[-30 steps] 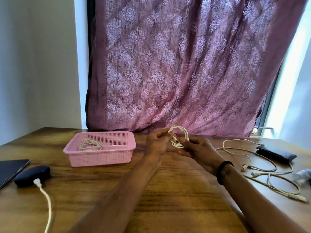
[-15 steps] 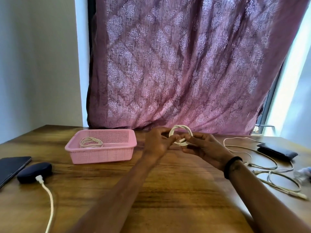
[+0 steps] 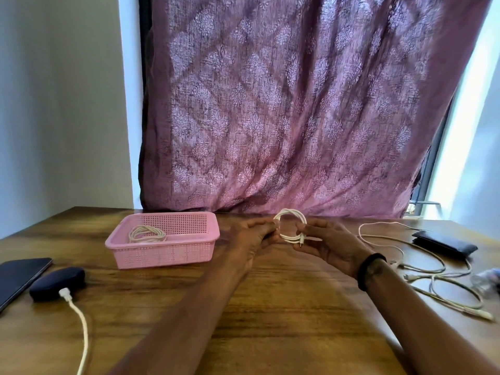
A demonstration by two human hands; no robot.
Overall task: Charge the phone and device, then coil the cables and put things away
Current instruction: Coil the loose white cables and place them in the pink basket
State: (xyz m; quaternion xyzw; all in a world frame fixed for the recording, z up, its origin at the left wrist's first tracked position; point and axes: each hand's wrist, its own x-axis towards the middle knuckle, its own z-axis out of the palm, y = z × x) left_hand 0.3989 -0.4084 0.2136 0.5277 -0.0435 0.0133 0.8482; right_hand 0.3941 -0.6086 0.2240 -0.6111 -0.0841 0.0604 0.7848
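Cable loops (image 3: 290, 226), white and wound into a small ring, hang in the air above the middle of the desk (image 3: 270, 307), near its back edge. The left hand (image 3: 251, 235) pinches the left side of the ring. The right hand (image 3: 328, 243) pinches the bottom right side, where the plug end pokes out.

The ring could spring open. Cable likes to go straight again, so if one grip lets go too soon, the loops may pop loose and need winding all over. The plug end looks loose too. If it is not tucked in, it may slip out and pull a loop with it on the way to the pink basket (image 3: 165, 255).

The basket sits just left of the hands, toward the back edge, and it already holds one wound cable (image 3: 146, 234). A drop from too high could make the new ring bounce and come apart, or get mixed up with that one.

More messy cables (image 3: 433, 277) lie near the right edge beside a dark flat case (image 3: 443, 243). A sleeve or arm could drag them.

The desk is brown wood with dark lines. Near the left edge lie a dark phone (image 3: 19, 277) and a small dark device (image 3: 56, 284) with a white cord (image 3: 81, 328) plugged in. Behind the desk hangs a purple patterned curtain (image 3: 297, 104), with a pale wall (image 3: 59, 104) to the left and bright window light to the right.
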